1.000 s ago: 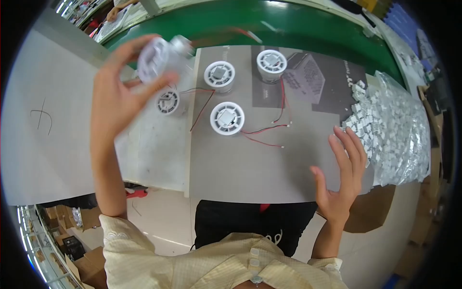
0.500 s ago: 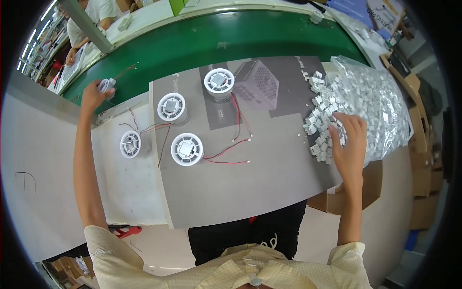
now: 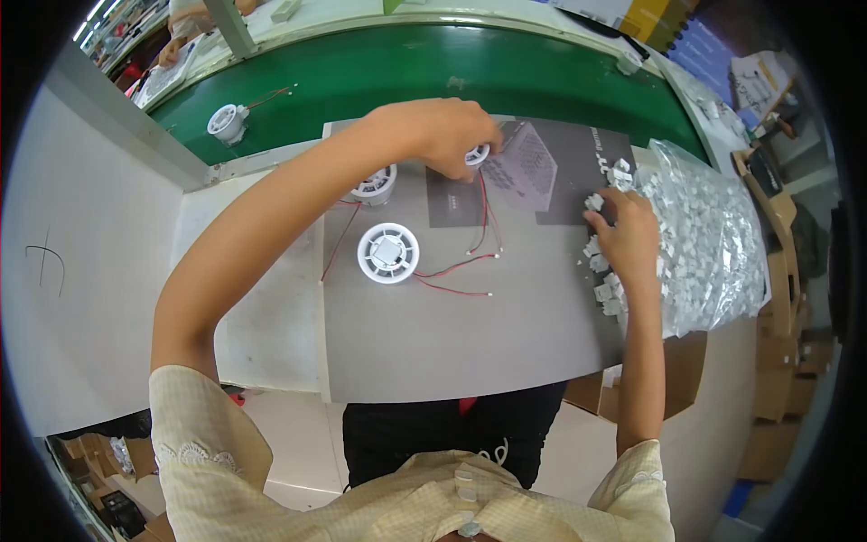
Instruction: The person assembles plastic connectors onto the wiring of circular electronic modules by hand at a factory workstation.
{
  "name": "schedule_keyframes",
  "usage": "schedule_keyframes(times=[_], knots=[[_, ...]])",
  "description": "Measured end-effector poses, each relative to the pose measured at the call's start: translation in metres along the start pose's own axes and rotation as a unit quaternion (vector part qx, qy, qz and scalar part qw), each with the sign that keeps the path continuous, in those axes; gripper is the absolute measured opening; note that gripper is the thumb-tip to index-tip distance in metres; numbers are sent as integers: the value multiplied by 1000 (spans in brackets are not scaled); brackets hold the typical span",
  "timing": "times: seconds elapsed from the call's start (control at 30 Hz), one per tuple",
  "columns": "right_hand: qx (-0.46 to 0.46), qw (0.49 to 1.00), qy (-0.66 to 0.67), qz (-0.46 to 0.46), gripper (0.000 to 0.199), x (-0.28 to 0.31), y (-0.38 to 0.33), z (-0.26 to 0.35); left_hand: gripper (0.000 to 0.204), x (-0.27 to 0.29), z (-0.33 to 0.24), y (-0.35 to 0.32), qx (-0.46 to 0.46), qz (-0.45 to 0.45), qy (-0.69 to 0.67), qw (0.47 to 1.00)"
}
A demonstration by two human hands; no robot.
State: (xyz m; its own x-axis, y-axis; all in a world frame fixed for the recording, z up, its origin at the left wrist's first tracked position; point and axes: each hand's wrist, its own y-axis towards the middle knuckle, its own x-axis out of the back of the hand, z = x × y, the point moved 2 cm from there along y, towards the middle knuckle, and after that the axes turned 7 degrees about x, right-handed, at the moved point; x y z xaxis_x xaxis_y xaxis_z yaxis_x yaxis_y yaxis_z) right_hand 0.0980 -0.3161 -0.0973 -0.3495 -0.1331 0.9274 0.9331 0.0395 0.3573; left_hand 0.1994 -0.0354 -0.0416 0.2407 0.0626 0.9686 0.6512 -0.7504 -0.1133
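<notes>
The left hand (image 3: 442, 135) curled its fingers round a white housing (image 3: 477, 157) near the far edge of a grey board (image 3: 470, 339), open surface stretching nearer; the right hand (image 3: 629, 233), thumb and fingers slightly parted, met small white pieces (image 3: 610, 294) spilling from a clear bag (image 3: 666, 161), its hold unclear

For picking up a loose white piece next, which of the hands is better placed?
Probably the right hand: it is right at the loose white pieces, while the left hand is on a lamp farther left.
</notes>
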Motion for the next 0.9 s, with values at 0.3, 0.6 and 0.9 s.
schedule_keyframes(times=[0.3, 0.6, 0.9], knots=[[12, 914, 405, 28, 28, 34, -20, 37, 28, 61, -7, -46, 7, -279, -179, 943], [0, 740, 671, 58, 29, 42, -70, 38, 27, 33, -138, -184, 93, -253, -25, 963], [24, 822, 567, 51, 29, 37, -92, 55, 18, -85, -132, -186, 153, -209, 26, 966]])
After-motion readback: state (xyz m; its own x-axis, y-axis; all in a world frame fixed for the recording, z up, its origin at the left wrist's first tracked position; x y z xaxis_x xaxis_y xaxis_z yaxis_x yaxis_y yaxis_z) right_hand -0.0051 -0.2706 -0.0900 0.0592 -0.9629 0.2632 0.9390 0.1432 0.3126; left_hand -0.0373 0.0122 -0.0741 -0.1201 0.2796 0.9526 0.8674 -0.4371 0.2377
